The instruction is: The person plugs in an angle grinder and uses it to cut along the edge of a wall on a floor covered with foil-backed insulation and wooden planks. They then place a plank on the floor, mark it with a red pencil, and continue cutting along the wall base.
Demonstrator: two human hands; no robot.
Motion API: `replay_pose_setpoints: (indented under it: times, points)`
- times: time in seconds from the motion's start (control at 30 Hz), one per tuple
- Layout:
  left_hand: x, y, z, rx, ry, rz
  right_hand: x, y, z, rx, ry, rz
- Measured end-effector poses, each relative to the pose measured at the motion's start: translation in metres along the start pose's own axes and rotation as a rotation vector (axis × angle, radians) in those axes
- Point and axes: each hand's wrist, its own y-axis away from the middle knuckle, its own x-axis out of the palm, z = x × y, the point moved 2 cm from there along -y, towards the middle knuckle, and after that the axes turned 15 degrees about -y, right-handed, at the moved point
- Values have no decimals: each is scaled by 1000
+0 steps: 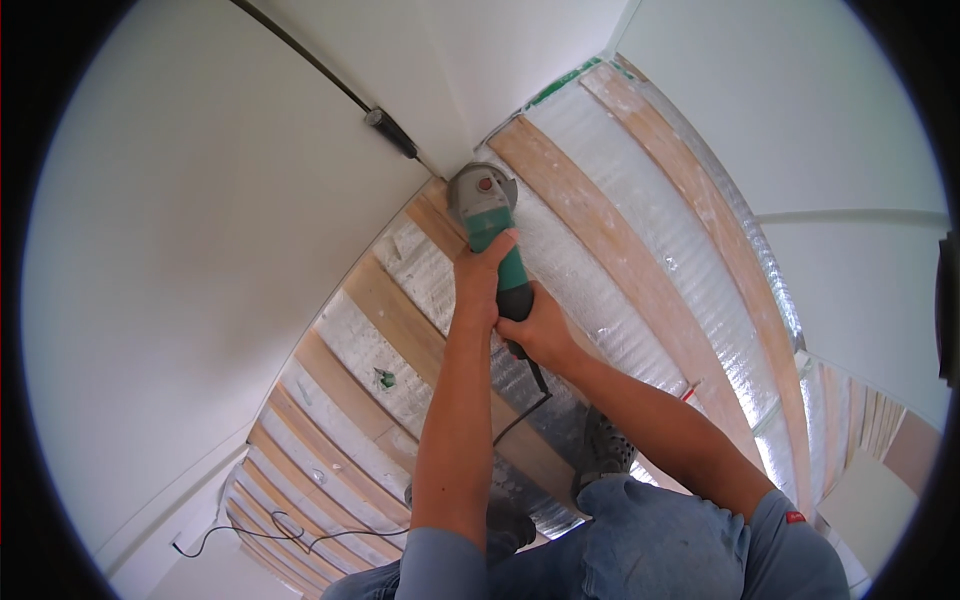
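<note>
I hold a green and grey angle grinder (487,215) with both hands, its head pressed down at a wooden floor batten (432,215) right in the room's corner. My left hand (478,280) wraps the front of the grinder's body. My right hand (537,330) grips its black rear handle. The grinder's black cord (528,405) drops from the handle past my knees. The disc itself is hidden under the grey guard.
Wooden battens (640,260) alternate with strips of silver foil insulation (590,170) across the floor. White walls (220,260) close in on both sides. A black pipe (390,132) runs down the corner. A thin cable (290,528) lies at the lower left. My grey shoe (603,450) rests on the foil.
</note>
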Motion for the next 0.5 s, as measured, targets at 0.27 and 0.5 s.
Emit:
replay_pose_setpoints:
  times: [0.27,0.5]
  points:
    - [0,-2,-1,20,-16,-12,3,-1,3,-36,-53,48]
    - [2,-1,-3,24,-12,-14,2,-2,4,-22,-55,42]
